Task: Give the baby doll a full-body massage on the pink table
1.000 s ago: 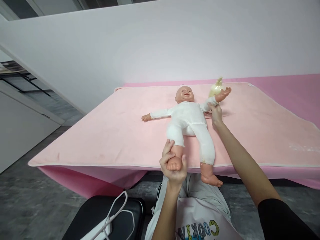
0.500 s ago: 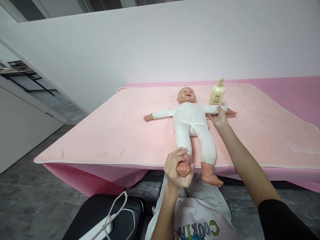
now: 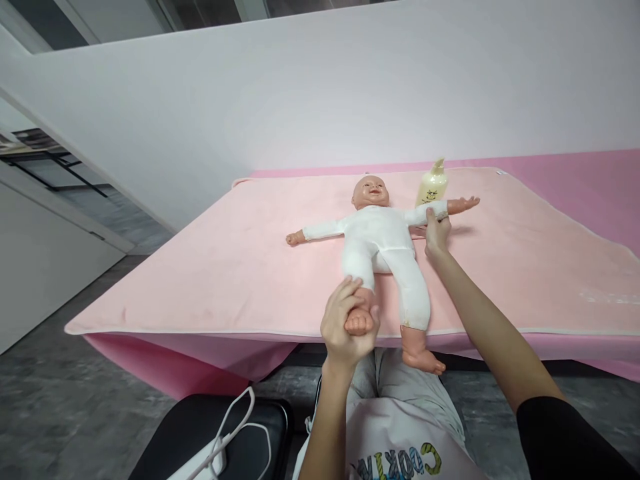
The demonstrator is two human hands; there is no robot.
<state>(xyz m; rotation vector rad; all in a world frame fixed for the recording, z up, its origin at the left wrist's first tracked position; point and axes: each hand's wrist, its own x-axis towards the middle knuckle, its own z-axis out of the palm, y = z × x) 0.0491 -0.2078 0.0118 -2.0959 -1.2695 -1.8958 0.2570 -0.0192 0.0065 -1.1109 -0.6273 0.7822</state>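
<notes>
A baby doll (image 3: 377,230) with a white cloth body lies face up, its head toward the wall and its feet toward me. My left hand (image 3: 347,323) is wrapped round the ankle and foot of the doll's leg on the left. My right hand (image 3: 437,230) grips the doll's arm on the right near the wrist, holding it raised off the blanket; some of those fingers are hidden behind the arm. The doll's other leg hangs with its foot (image 3: 423,353) past the table edge. Just behind the held arm stands a pale yellow pump bottle (image 3: 433,183).
A light pink blanket (image 3: 225,267) covers the table over a darker pink cloth (image 3: 590,180). Behind it rises a white partition (image 3: 320,93). At the lower left, a black seat (image 3: 173,433) bears a white device with a cable (image 3: 235,427).
My right hand has lifted the doll's arm and turned its hand upward. My left hand has raised the doll's foot slightly and shifted it a little to the left.
</notes>
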